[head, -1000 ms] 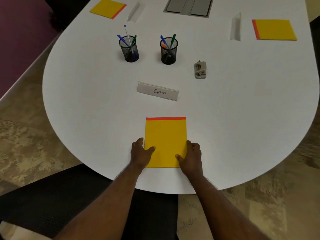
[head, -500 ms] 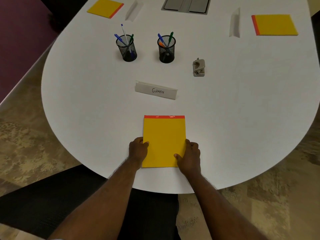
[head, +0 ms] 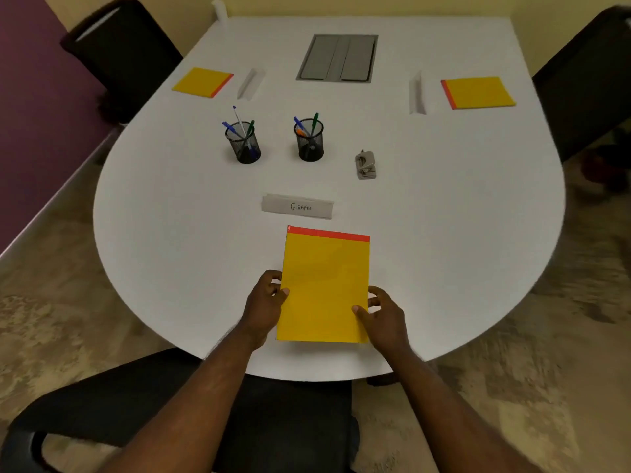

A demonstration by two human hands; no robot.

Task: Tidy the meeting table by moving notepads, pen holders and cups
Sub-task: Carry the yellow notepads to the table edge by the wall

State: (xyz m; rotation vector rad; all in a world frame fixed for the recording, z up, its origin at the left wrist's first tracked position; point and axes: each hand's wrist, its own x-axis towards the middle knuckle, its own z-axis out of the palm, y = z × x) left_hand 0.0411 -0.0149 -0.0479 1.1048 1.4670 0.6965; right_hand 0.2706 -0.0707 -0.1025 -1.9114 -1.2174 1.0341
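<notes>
Notepad: yellow rectangular notepad with a red top strip (head: 326,285) is lying at the near edge of the white rounded table (head: 461,233), held at both sides.
Left hand: left hand (head: 264,307) is gripping the pad's left edge, fingers curled.
Right hand: right hand (head: 384,319) is pinching the right edge, thumb on top.
Writing: white folded name card (head: 297,207) just beyond the pad is reading "GIRAFEE".
Holders: two black mesh pen holders (head: 244,145) (head: 310,141) are standing farther back, pens inside.
Beside: small grey hole punch (head: 366,165) is sitting right of them.
Far pads: two more yellow notepads (head: 202,81) (head: 478,92) are lying at the far sides.
</notes>
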